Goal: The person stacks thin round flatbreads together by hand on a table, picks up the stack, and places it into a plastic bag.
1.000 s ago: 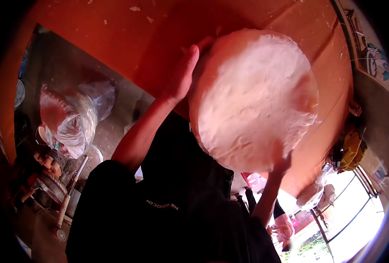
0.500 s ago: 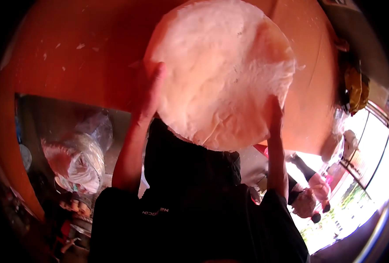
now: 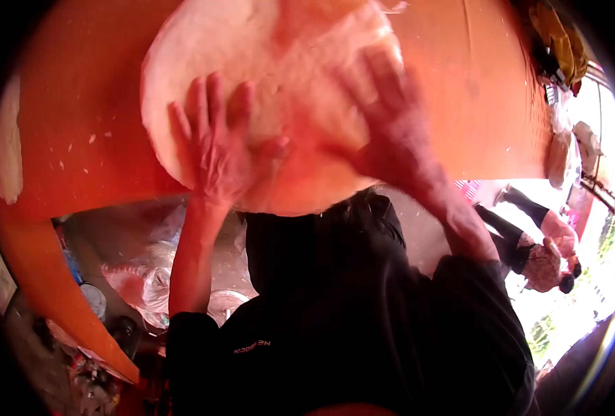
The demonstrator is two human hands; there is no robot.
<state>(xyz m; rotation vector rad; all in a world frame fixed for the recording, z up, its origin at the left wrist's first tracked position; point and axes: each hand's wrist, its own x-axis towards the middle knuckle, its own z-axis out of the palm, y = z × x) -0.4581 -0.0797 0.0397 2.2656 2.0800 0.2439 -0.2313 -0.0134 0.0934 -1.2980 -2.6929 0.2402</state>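
A large, round, pale, thin sheet (image 3: 293, 76) lies on the orange-red table (image 3: 460, 104), its near edge close to the table's front edge. My left hand (image 3: 220, 145) rests over the sheet's left part with its fingers spread. Over the right part is my right hand (image 3: 390, 125), fingers apart and somewhat blurred by motion. Neither hand grips anything. The far edge of the sheet runs out of view at the top.
Another pale piece (image 3: 9, 145) lies at the table's far left. Plastic bags (image 3: 144, 284) are on the floor below. Bags and a yellow-brown cloth (image 3: 557, 41) sit at the right end. Two people (image 3: 543, 256) stand beyond, at right.
In the view, the sheet has shifted left and up. My hands have gone from holding its edges to lying over its surface with fingers spread. The camera view has turned.
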